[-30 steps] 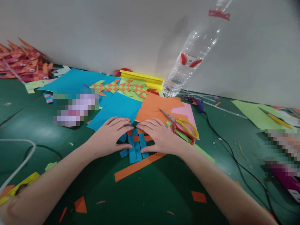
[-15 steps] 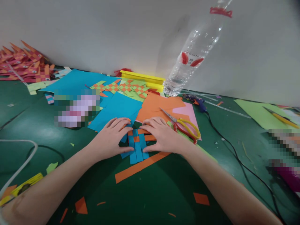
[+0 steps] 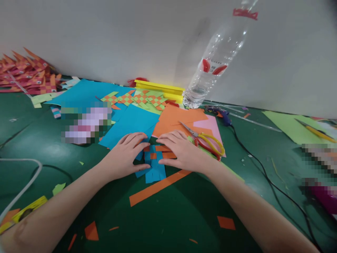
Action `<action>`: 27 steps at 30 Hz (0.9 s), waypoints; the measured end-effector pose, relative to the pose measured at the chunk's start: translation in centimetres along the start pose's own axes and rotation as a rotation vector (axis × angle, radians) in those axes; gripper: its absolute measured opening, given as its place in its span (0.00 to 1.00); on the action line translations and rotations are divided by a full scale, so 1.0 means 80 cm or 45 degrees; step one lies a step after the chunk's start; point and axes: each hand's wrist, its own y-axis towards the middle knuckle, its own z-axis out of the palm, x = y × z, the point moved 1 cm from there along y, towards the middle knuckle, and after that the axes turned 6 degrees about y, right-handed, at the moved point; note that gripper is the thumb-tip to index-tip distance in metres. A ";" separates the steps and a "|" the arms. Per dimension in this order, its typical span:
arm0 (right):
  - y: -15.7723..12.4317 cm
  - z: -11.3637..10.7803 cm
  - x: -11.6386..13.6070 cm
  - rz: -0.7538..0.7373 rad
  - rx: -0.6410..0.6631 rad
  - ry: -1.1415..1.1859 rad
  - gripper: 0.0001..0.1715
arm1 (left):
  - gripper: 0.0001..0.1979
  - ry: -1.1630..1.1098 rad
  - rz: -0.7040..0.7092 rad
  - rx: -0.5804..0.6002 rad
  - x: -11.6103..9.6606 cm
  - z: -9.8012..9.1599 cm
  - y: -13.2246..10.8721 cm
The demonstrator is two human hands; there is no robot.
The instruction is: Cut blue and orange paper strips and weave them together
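Observation:
A small weave of blue and orange paper strips (image 3: 155,172) lies on the green table between my hands. My left hand (image 3: 129,153) has its fingers bent over the weave's left side, thumb near the blue strips. From the other side, my right hand (image 3: 181,151) holds the weave's right part, its thumb on the blue strips and its fingers over the orange ends. My fingertips cover part of the weave. Just in front, a loose orange strip (image 3: 155,190) lies slantwise, its far end near my right wrist. Scissors (image 3: 207,142) with red and yellow handles rest beyond my right hand.
Blue paper (image 3: 129,123) and orange paper (image 3: 181,117) lie behind the weave, near woven green-and-orange fish (image 3: 142,98). A clear bottle (image 3: 210,70) leans by the wall. A glue gun (image 3: 222,116) trails a black cord. Orange scraps (image 3: 226,223) lie in front.
My right thumb has shifted slightly left and up across the blue strips. The blue strips now sit closer together, their gaps narrower. My left hand has barely moved.

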 end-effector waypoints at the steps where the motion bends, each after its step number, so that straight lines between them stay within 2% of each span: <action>1: 0.001 0.001 0.002 -0.012 0.000 -0.002 0.34 | 0.28 0.005 0.001 -0.005 0.000 0.001 0.000; 8: 0.005 0.023 0.020 0.034 -0.064 -0.097 0.32 | 0.30 0.032 -0.064 -0.087 0.006 0.001 0.005; 12: 0.004 0.025 0.028 0.006 -0.081 -0.064 0.29 | 0.24 0.091 -0.210 -0.145 0.018 -0.007 -0.002; 15: 0.003 0.025 0.029 -0.028 -0.100 -0.051 0.28 | 0.19 0.158 -0.285 -0.109 0.026 -0.011 -0.009; 19: 0.004 0.026 0.026 0.004 -0.142 -0.070 0.26 | 0.14 0.164 -0.294 -0.059 0.029 -0.014 -0.011; 27: 0.006 0.019 0.021 0.116 -0.253 0.056 0.19 | 0.15 0.217 -0.295 -0.192 0.031 -0.031 -0.011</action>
